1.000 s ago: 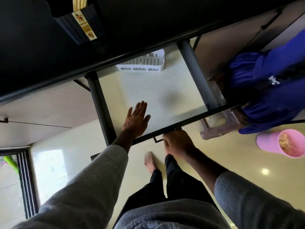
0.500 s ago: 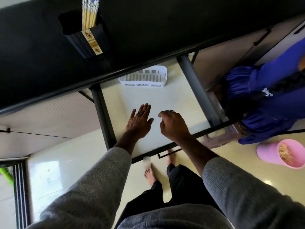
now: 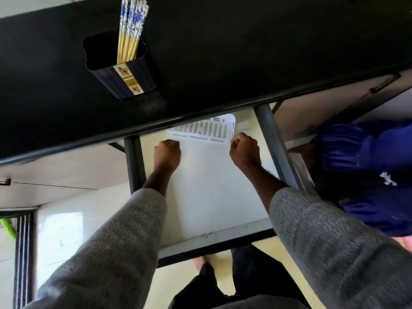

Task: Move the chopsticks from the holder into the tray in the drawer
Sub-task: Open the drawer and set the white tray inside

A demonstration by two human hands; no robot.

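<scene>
Dark desk (image 3: 223, 41) across the upper part of the view, seen from above by someone standing at its front edge. Open drawer (image 3: 211, 238) pulled out below that edge, pale and bare inside save for a white slotted tray (image 3: 207, 130) far back, half hidden under the desk edge. Black holder (image 3: 124, 74) standing on the desk, back and to the left of the drawer, with a bundle of chopsticks (image 3: 131, 25) upright inside, yellow shafts, blue-and-white patterned tops. None in the tray yet.

Both hands reaching deep into the drawer, grey sleeves trailing. Left hand (image 3: 167, 153) curled into a fist just beside the tray's left end; impossible to tell whether gripping the tray's edge or merely touching it. Right hand (image 3: 244, 150) likewise clenched, at the tray's right corner, fingers apparently pinching the rim, though contact too small to confirm.

To the right of the drawer, a figure in blue clothing (image 3: 367, 175), close by.

Step in hand, by judgement: preparing the tray, probably drawing it forward out from under the desk edge. Next move calls for letting go of the tray, lifting a hand up to the holder and gathering the chopsticks in one bunch, taking care not to topple the holder.
</scene>
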